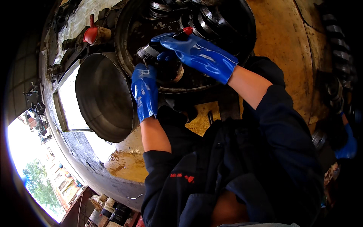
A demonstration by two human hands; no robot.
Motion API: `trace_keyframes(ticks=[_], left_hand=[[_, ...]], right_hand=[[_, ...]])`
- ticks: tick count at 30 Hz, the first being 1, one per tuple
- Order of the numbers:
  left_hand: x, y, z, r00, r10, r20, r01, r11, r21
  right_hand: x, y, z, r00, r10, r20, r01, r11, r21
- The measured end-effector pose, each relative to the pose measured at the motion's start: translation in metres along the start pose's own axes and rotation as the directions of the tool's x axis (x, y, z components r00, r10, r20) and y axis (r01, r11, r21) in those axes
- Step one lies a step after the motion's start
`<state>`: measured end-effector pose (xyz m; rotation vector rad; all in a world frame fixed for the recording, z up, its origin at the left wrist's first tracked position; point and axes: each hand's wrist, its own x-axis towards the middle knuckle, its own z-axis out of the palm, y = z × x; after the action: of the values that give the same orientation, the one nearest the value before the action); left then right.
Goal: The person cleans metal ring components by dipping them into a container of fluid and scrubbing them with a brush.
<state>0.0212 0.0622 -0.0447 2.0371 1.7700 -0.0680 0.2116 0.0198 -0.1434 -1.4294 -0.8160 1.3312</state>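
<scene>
Brush [152, 50] tight in right fingers [162, 38], gap between bristles [143, 53] and basin rim [118, 48], left fingers [143, 70] of unclear grip.

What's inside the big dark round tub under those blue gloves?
Dark, glossy metal parts lie heaped toward the far side of the tub. The left hand, right hand and brush cover some of its nearer area; anything beneath them is hidden.

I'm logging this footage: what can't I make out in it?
All in the head view:
- Brush: most of its handle, hidden by the right hand.
- Left hand: what its fingers hold, lost in shadow.
- Basin: far rim, cut off by the top edge.
- Metal parts: their number, hidden by overlap and darkness.
</scene>
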Motion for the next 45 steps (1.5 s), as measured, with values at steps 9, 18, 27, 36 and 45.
trace_keyframes(ticks=[9, 18, 27, 36, 45], left_hand=[[0.001, 0.001, 0.000, 1.000, -0.008, -0.024, 0.007, 0.999, -0.046], [0.007, 0.007, 0.004, 1.000, 0.007, -0.021, -0.003, 0.983, 0.185], [0.018, 0.005, 0.028, 0.996, 0.065, -0.060, -0.052, 0.979, 0.196], [0.017, 0.006, 0.034, 0.985, 0.086, -0.151, -0.065, 0.988, 0.140], [0.015, 0.005, 0.036, 0.994, 0.086, -0.067, -0.077, 0.989, 0.124]], right_hand=[[-0.027, 0.005, -0.010, 0.998, -0.004, 0.070, 0.015, 0.989, -0.150], [-0.029, -0.018, 0.028, 0.983, 0.016, 0.183, 0.123, 0.685, -0.718], [-0.030, -0.013, 0.002, 0.927, 0.363, 0.090, -0.272, 0.820, -0.504], [-0.056, -0.020, -0.013, 0.915, -0.253, 0.314, 0.365, 0.851, -0.377], [-0.036, -0.029, 0.025, 0.940, 0.336, 0.057, -0.155, 0.569, -0.808]])
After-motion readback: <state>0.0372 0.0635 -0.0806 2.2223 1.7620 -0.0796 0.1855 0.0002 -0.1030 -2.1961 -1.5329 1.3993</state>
